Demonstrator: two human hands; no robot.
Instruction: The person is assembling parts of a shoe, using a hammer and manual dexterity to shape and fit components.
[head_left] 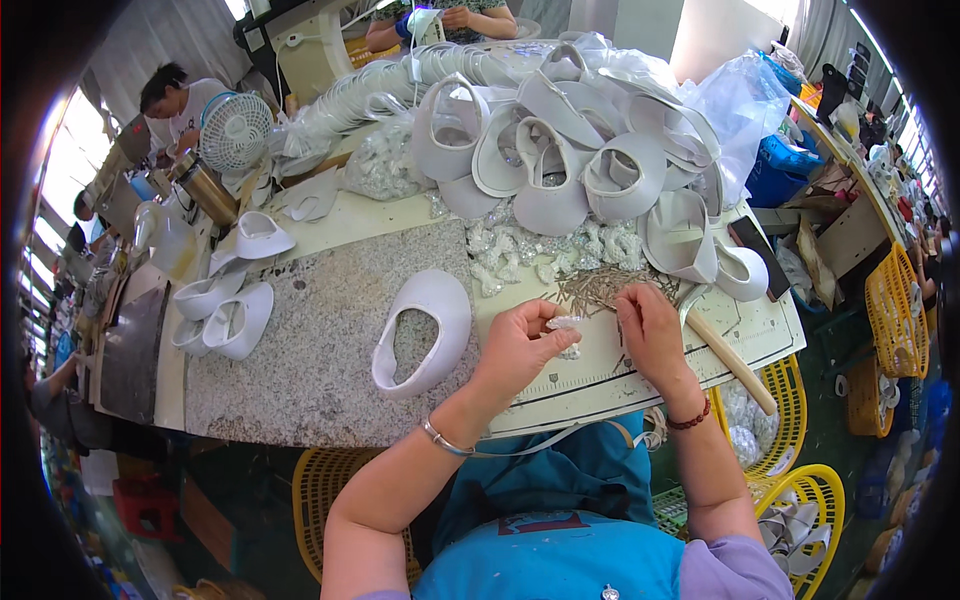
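the left hand (525,345) pinches a small glittering whitish piece (565,324) between thumb and fingertips, above the near part of the cream surface (610,372). the right hand (652,330) is a little way off to its right, fingers bent and drawn narrow, at the near edge of a scatter of thin brown sticks (590,290); whether it grips anything i cannot tell. a metal bracelet (447,440) circles the left wrist, and a dark red beaded bracelet (690,417) the right.

just left of the left hand, a white ring-shaped piece (455,322) rests tilted on a grey speckled slab (300,350), its opening toward the left. beside the right hand, a pale wooden handle (735,365) slants across the cream surface and pokes past its near edge. behind the brown sticks lie small clear-wrapped bundles (495,262), and beyond those rises a heap of similar white pieces (552,208), overlapping one another. a few more white pieces (242,325) sit at the slab's left side, near a fan (236,132) and a metal flask (207,190). below the surface, at the right, is a yellow basket (795,410) with clear bags (750,420) in it.
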